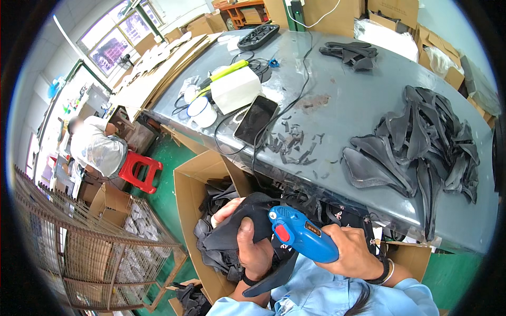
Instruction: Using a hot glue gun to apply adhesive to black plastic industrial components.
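Held low, just off the near edge of the smooth grey tabletop [329, 181]: a black, saddle-shaped piece of soft-looking sheet material [229, 235], clamped in the curled fingers of the left hand [255, 255], thumb flat on top, far fingertips partly hidden. Wrapped by the fingers of the right hand [350, 250]: a rounded blue plastic handheld tool with a red button [305, 234], nose up against the piece; exact contact not clear. Directly beneath, an open brown cardboard box [192, 176], crowded with more black pieces. On the tabletop, to the right, a tangled heap of black saddle-shaped pieces [421, 126], spilling toward the near edge; a smaller black bundle [353, 53] at the far side. Nearer the middle, scattered black offcuts [295, 150] beside a dark-screened phone [256, 120]. Across the tabletop and past the phone, a thin black cable [303, 87]. Further left, a white block-shaped box [237, 90], a yellow-green long-handled tool [229, 70] just behind, and a white round container with a blue rim [202, 112]. Left on the green floor, a rusty wire cage [118, 253]; beyond, a red plastic stool [140, 171] under a seated co-worker in white [100, 147].
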The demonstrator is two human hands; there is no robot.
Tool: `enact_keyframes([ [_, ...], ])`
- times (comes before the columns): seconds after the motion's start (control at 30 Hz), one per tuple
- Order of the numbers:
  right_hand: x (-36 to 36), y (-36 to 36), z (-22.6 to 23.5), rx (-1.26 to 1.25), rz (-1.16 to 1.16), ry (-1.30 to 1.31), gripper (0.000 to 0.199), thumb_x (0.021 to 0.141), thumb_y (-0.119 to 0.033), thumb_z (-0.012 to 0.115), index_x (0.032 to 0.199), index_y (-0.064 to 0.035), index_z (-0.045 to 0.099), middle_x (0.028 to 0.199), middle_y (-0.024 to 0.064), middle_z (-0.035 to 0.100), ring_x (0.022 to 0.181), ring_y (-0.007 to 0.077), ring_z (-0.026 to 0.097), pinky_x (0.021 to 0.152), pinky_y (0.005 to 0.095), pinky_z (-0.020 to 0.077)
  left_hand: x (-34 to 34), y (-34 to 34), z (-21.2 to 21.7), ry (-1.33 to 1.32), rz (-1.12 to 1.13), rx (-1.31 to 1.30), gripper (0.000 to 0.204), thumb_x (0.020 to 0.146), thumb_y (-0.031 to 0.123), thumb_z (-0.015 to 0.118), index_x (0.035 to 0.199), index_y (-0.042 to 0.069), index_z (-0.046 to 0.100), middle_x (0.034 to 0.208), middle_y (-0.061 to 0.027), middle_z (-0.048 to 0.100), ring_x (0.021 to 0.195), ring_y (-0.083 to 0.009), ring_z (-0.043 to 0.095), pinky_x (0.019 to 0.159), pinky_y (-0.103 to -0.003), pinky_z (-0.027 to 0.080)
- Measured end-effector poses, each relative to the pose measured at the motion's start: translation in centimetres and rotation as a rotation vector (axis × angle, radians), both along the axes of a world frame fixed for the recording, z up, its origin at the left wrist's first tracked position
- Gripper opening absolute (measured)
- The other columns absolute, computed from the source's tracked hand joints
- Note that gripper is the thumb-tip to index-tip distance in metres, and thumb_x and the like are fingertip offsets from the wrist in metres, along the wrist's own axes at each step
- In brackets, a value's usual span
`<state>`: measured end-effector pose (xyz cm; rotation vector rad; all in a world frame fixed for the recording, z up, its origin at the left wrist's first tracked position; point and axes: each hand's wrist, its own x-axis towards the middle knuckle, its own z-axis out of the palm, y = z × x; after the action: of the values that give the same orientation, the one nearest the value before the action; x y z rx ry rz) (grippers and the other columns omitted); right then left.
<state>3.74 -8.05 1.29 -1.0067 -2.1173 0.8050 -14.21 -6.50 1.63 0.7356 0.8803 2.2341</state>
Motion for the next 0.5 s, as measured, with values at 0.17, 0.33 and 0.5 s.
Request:
enact_keyframes([
  [0.17,-0.1,0.2,0.4,0.038,-0.013,-0.021,0.049,0.061,-0.017,0.077,0.1,-0.0027,0.051,0.07,0.013,0.062,0.057,0.0293,0.062,0.052,0.0366,0.0474,-0.1,-0.3,0.6,0.07,-0.098,-0.071,0.039,0.073,0.008,0.059,0.109,0.005,0.045,0.106,-0.0117,0.051,0.097,-0.0225,0.053,0.088,-0.034,0.043],
  [0.33,0.1,0.0,0.2,0.163,-0.055,-0.118,0.047,0.058,-0.012,0.074,0.098,-0.0014,0.05,0.062,0.0081,0.056,0.053,0.0249,0.058,0.05,0.0329,0.0403,-1.7,-0.8,2.0,0.279,-0.197,-0.258,0.036,0.073,0.002,0.057,0.107,0.001,0.046,0.103,-0.013,0.053,0.094,-0.0204,0.053,0.087,-0.032,0.043],
  [0.5,0.4,0.0,-0.2,0.187,-0.056,-0.132,0.048,0.057,-0.012,0.074,0.097,-0.0017,0.05,0.061,0.0074,0.054,0.052,0.025,0.056,0.05,0.0332,0.0393,-3.4,-0.5,3.0,0.668,-0.336,-0.373,0.018,0.072,-0.004,0.055,0.091,-0.005,0.056,0.097,-0.0127,0.056,0.09,-0.0177,0.055,0.081,-0.028,0.044],
])
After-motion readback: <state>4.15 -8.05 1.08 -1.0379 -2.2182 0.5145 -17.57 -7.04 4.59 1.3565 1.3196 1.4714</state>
